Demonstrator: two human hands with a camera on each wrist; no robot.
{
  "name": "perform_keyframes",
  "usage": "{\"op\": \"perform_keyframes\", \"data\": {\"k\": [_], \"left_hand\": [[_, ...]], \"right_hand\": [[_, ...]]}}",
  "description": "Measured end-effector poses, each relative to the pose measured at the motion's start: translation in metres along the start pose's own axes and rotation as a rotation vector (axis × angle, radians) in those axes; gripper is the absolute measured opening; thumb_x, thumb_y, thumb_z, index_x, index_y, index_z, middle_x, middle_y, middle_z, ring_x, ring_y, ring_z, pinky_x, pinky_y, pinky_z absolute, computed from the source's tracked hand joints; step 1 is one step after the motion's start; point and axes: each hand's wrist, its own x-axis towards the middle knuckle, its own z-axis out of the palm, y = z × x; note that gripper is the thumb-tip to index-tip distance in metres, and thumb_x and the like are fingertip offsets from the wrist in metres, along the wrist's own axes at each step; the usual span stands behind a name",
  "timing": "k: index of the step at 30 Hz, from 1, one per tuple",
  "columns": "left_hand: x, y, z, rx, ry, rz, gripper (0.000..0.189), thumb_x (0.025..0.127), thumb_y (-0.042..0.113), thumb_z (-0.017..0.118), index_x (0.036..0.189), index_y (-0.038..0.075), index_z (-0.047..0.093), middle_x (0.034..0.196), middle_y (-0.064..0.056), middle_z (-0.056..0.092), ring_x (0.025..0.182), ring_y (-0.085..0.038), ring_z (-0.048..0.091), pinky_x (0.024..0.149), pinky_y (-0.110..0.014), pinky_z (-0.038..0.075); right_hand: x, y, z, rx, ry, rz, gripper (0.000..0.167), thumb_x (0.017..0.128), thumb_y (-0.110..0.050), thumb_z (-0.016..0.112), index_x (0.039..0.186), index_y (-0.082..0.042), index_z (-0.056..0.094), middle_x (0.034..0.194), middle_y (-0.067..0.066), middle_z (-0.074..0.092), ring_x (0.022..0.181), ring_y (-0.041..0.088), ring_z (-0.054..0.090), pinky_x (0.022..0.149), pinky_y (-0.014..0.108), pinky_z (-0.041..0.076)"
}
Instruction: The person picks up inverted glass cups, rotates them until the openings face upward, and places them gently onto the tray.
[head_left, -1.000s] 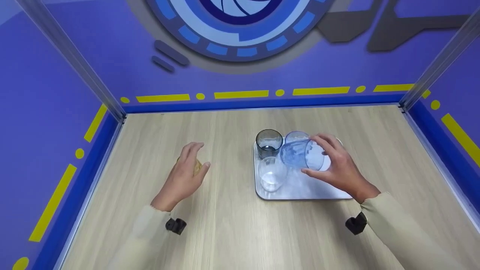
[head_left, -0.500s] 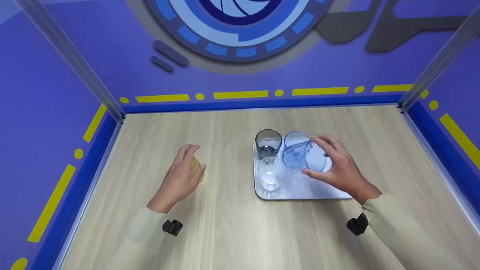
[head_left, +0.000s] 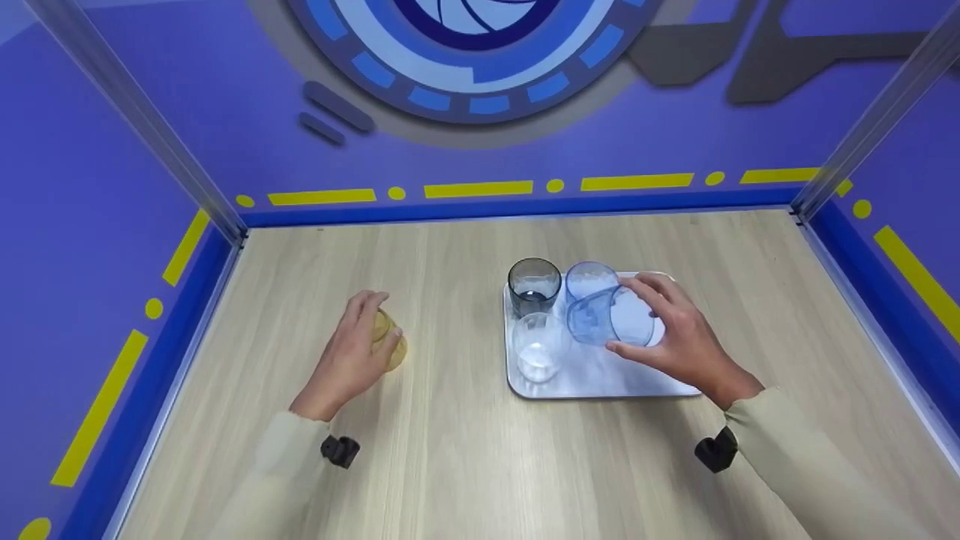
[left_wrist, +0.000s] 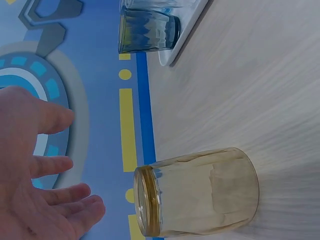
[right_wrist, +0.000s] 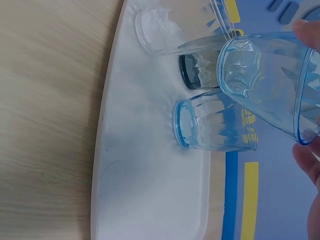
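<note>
My right hand pinches a light blue glass near its rim, thumb on one side and fingers on the other. The glass is tilted and held above a white tray, its base toward the left. Behind it, a second blue glass stands upright on the tray. A smoky dark glass and a clear glass stand along the tray's left side. My left hand is beside and above a yellow glass on the table; the left wrist view shows its fingers extended, apart from the glass.
The pale wooden table lies between the yellow glass and the tray. Blue printed panels enclose the back and both sides. The tray's right part shows bare surface.
My left hand has drawn a little to the left, exposing more of the yellow glass. My right hand has barely moved, while the held blue glass has turned slightly, its base a little lower.
</note>
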Motion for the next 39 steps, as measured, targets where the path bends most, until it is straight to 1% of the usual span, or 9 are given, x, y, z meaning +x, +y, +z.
{"op": "perform_keyframes", "data": {"k": [2, 8, 15, 19, 27, 39], "left_hand": [[0.000, -0.001, 0.000, 0.001, -0.001, -0.003, 0.053, 0.096, 0.021, 0.059, 0.142, 0.004, 0.039, 0.145, -0.017, 0.035, 0.130, -0.033, 0.044, 0.103, -0.051, 0.043], [-0.001, -0.001, 0.001, 0.006, -0.016, -0.019, 0.052, 0.097, 0.022, 0.057, 0.142, 0.004, 0.039, 0.145, -0.017, 0.035, 0.131, -0.033, 0.044, 0.104, -0.050, 0.042], [-0.001, -0.005, 0.005, 0.007, -0.022, -0.015, 0.055, 0.096, 0.022, 0.058, 0.143, 0.002, 0.039, 0.145, -0.020, 0.035, 0.132, -0.036, 0.043, 0.104, -0.052, 0.042], [-0.001, -0.005, 0.007, 0.012, -0.034, -0.028, 0.055, 0.096, 0.023, 0.058, 0.144, 0.003, 0.039, 0.146, -0.020, 0.035, 0.134, -0.036, 0.041, 0.105, -0.053, 0.041], [0.000, -0.006, 0.010, 0.025, -0.039, -0.046, 0.056, 0.096, 0.023, 0.058, 0.144, 0.004, 0.039, 0.147, -0.021, 0.034, 0.136, -0.037, 0.038, 0.106, -0.054, 0.040], [0.001, -0.008, 0.011, 0.063, -0.051, -0.057, 0.056, 0.095, 0.025, 0.058, 0.144, 0.004, 0.040, 0.149, -0.022, 0.034, 0.136, -0.039, 0.039, 0.108, -0.058, 0.035]], "right_hand": [[0.000, 0.001, 0.000, -0.007, -0.001, -0.008, 0.085, 0.067, -0.042, 0.087, 0.141, -0.026, 0.049, 0.136, 0.004, 0.047, 0.118, 0.016, 0.048, 0.080, 0.036, 0.055], [-0.002, 0.003, 0.000, -0.017, -0.012, 0.001, 0.083, 0.068, -0.044, 0.086, 0.140, -0.024, 0.050, 0.135, 0.003, 0.048, 0.116, 0.016, 0.049, 0.080, 0.033, 0.055], [-0.005, 0.005, 0.003, 0.008, -0.026, 0.026, 0.084, 0.066, -0.038, 0.089, 0.140, -0.023, 0.051, 0.135, 0.006, 0.048, 0.118, 0.019, 0.049, 0.082, 0.042, 0.056], [-0.005, 0.006, 0.007, 0.008, -0.041, 0.032, 0.084, 0.066, -0.035, 0.089, 0.139, -0.022, 0.051, 0.136, 0.008, 0.048, 0.117, 0.022, 0.051, 0.083, 0.045, 0.057], [-0.004, 0.007, 0.011, 0.000, -0.061, 0.028, 0.084, 0.066, -0.036, 0.088, 0.140, -0.022, 0.051, 0.137, 0.010, 0.048, 0.122, 0.028, 0.050, 0.093, 0.052, 0.052], [-0.005, 0.012, 0.017, -0.043, -0.078, 0.004, 0.084, 0.067, -0.036, 0.088, 0.140, -0.020, 0.051, 0.135, 0.009, 0.048, 0.118, 0.027, 0.050, 0.094, 0.052, 0.051]]}}
